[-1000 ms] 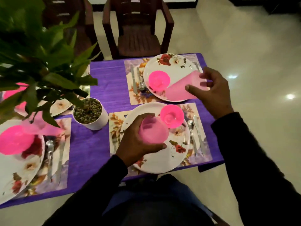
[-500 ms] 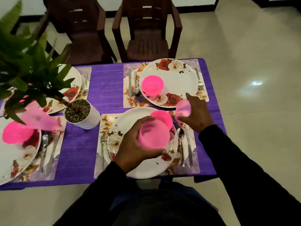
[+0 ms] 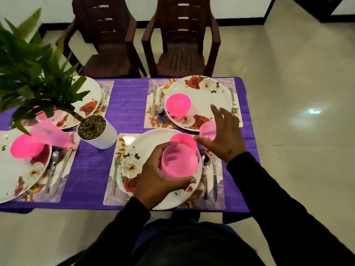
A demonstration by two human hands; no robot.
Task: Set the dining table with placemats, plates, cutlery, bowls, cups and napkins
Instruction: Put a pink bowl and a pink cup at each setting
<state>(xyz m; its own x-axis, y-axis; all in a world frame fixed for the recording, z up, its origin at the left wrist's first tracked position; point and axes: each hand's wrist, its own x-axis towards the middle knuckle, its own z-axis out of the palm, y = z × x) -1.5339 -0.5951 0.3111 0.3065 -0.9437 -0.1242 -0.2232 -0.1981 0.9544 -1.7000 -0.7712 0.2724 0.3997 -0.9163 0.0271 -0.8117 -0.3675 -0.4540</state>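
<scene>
Fingers of our left hand [image 3: 153, 179] curl round a translucent pink plastic cup [image 3: 179, 163], held above the near white floral plate [image 3: 142, 148]. Beyond it, our right hand [image 3: 222, 137] spreads loosely over a second pale pink cup [image 3: 207, 130] standing beside the far floral plate [image 3: 205, 95], which carries a bright pink bowl [image 3: 178, 104]

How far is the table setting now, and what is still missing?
Done: placemats, flowered plates, pink bowls and cutlery lie at the near place and the far place. In hand: the left hand grips a pink cup above the near plate, and the right hand hovers with open fingers at a second cup between the two plates. Left: placing the held cup. No napkin is clearly visible at these two places.
</scene>
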